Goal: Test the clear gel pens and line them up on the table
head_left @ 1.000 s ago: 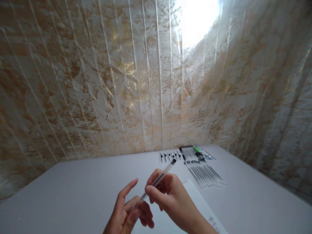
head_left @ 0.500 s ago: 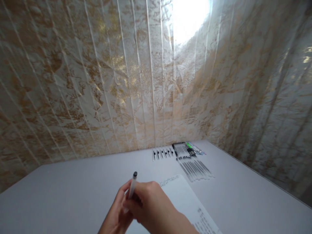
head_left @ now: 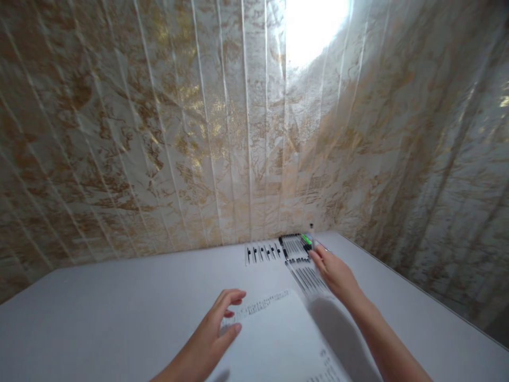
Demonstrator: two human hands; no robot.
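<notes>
1. Your right hand [head_left: 333,269] is gripping a pen [head_left: 312,239] at one o'clock; your left hand [head_left: 210,329], apart and empty, is curving at eleven near the paper [head_left: 278,339].
2. Light, stiff and probably slick, the pen is likely favoring a mid-barrel hold.

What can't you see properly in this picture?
All in the head view:
- Words on the paper: too small and blurry to read.
- The paper's near end: cut off by the bottom edge.
- The lower end of the held pen: hidden by the right hand.
- How many slim sticks lie beside that hand: too blurry and partly covered by it.
</notes>
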